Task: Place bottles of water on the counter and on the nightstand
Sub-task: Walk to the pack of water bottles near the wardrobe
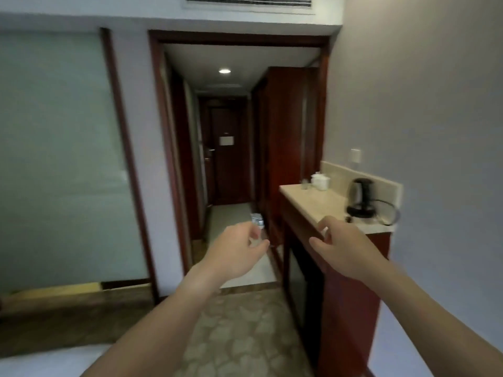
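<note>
Two bare hands reach forward into a hotel room, and neither holds anything. At about 3 o'clock from the middle of the view stands the counter (pixel 313 198), a pale stone top on a dark red cabinet against the right-hand wall. On it, toward 3 o'clock, sits a black kettle (pixel 360 197) with its cord looped beside it, and farther back a white cup set (pixel 319 181) next to a small glass. No water bottle stands on the counter yet, and no nightstand is in view.

Straight ahead at 12 o'clock a hallway runs to a dark door (pixel 227 156). On the hallway floor, just above the left hand, lies a small blurred pack (pixel 257 220) that may well be the bottles of water; it is too indistinct to be sure.

The left hand (pixel 239 251) is loosely curled, thumb and fingers apart. The right hand (pixel 340 242) is likewise half curled and empty, hovering by the counter's front edge.

If that pack is bottled water, I judge it heavy for its size, with thin walls that dent under a squeeze and slick wrapping. Single bottles are best taken around the middle of the body.
</note>
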A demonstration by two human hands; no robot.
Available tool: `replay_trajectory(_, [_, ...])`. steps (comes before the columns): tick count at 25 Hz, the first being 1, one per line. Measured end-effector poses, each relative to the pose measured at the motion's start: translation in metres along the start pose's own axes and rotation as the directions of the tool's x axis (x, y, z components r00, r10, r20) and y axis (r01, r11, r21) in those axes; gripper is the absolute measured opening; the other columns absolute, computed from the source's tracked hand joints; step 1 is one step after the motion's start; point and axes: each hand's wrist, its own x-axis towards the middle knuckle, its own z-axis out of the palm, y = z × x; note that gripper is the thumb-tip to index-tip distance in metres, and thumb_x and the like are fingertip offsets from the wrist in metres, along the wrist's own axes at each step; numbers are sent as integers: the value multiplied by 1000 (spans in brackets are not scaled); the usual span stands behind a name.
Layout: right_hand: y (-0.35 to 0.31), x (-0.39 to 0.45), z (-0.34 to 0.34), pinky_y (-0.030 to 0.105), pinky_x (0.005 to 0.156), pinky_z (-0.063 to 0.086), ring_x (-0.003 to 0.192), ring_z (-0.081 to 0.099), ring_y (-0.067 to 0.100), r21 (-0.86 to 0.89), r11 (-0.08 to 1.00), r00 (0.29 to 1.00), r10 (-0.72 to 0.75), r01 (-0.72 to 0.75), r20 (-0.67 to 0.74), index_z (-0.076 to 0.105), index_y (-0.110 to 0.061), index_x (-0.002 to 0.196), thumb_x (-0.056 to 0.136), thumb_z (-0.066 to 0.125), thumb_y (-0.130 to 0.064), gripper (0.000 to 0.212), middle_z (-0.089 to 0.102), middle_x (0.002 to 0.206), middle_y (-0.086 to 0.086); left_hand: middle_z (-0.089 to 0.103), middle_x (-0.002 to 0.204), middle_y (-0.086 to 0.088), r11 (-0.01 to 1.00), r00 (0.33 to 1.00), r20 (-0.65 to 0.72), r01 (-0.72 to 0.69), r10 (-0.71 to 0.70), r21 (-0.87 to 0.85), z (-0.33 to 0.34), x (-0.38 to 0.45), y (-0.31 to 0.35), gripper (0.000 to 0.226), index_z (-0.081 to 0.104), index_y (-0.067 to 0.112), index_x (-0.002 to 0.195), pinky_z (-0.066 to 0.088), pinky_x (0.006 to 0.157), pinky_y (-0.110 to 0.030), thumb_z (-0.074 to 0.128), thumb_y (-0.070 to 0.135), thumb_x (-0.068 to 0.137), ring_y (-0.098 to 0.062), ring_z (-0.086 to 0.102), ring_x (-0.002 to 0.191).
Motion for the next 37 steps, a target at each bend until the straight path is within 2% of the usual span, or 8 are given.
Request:
replay_trajectory(4, [-55,35,57,30,57,43,69,60,13,24,996,991,-89,87,100,53,-21,100,93,58,-36,17,62,76,-3,67,106,12,994,993,-57,106,-105,17,-43,-22,-74,34,63,24,120,54,90,-35,56,40,90,-7,62,97])
replay_trajectory(10, [-127,115,116,27,50,39,55,56,15,-2,989,986,-146,147,77,50,-21,83,92,57,-29,14,61,66,0,67,109,11,992,984,-126,125,-124,-2,-79,28,-163,34,63,24,122,55,91,-31,56,38,91,-6,62,99])
replay_trajectory(13, [-149,155,124,27,51,43,59,60,14,-35,983,984,-177,178,33,50,-22,87,92,58,-31,13,63,68,-2,67,114,8,998,989,-134,60,-59,7,-97,74,-184,38,61,24,125,55,92,-34,56,40,91,-9,62,103])
replay_trajectory(16, [-156,191,135,33,64,57,68,66,12,-57,983,983,-171,175,64,53,-22,106,93,58,-36,20,69,77,-4,67,112,9,1000,989,-145,15,-18,-18,-105,114,-205,37,61,25,123,56,91,-36,57,41,91,-9,63,102])
replay_trajectory(19, [-156,226,152,31,71,58,77,66,11,-59,986,983,-149,156,104,51,-21,124,93,59,-39,37,70,95,-3,66,111,10,1000,991,-133,4,-6,-13,-98,149,-227,36,62,25,122,56,91,-37,58,42,90,-8,62,101])
replay_trajectory(22, [-150,267,176,31,80,56,90,64,13,-64,986,984,-150,156,102,49,-20,131,92,59,-41,46,66,110,-2,64,115,10,1000,993,-121,3,0,17,-81,193,-249,38,61,25,124,54,93,-36,58,41,90,-8,60,105])
replay_trajectory(27, [-106,361,229,33,83,56,94,62,14,-66,987,985,-135,143,111,51,-21,131,90,60,-44,47,63,111,-3,64,112,12,999,993,-113,24,-21,21,-35,289,-291,36,61,27,121,55,91,-35,57,43,89,-7,60,103])
replay_trajectory(37, [-14,641,289,32,84,53,104,62,20,-3,991,986,-130,131,105,49,-19,133,91,59,-46,51,63,124,2,65,115,9,999,993,-106,49,-50,-18,22,559,-357,35,63,25,121,54,93,-37,59,42,90,-9,60,105])
